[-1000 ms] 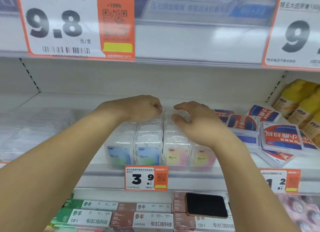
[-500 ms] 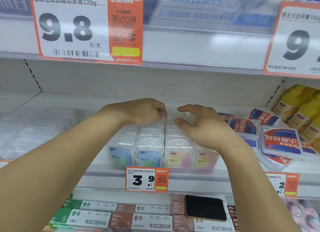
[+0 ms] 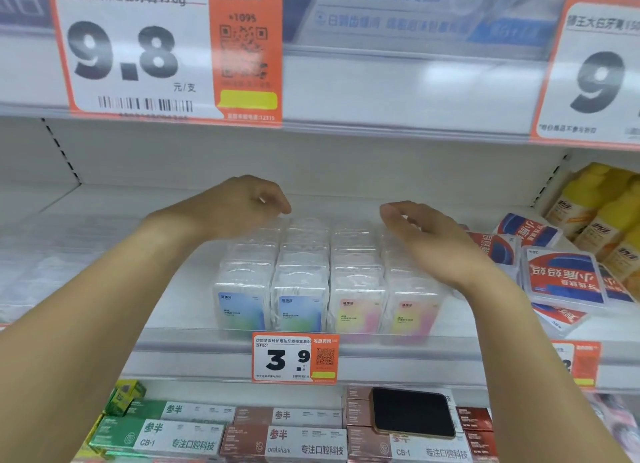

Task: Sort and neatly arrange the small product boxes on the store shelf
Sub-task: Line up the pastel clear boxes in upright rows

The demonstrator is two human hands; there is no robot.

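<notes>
A: Where are the small boxes (image 3: 329, 279) sitting?

B: On the middle shelf (image 3: 194, 345), in four rows running front to back. The two left rows have blue fronts, the two right rows pink and yellow, so like colours stand together. They press side to side and their fronts line up just behind the shelf lip, above the price tag (image 3: 295, 358)

A: And the hands?

B: The left hand (image 3: 239, 206) hangs over the back of the left rows, fingers curled loosely down. I can't tell if the tips touch the clear tops, and nothing is gripped. The right hand (image 3: 426, 241) is over the back of the right rows, fingers relaxed and slightly bent, thumb apart, also holding nothing

A: Why there?

B: My guess is they bracket the block from the rear so the rows can be squared or nudged forward together. Light plastic packs would slide easily, and pushing one row alone could knock it crooked

A: Anything left to tidy?

B: The red and blue packs (image 3: 564, 279) to the right lie tilted and overlapping, one with its print upside down. Beyond them stand yellow bottles (image 3: 602, 203). On the shelf below, a phone (image 3: 414, 412) rests face down on long cartons (image 3: 304, 442)
</notes>
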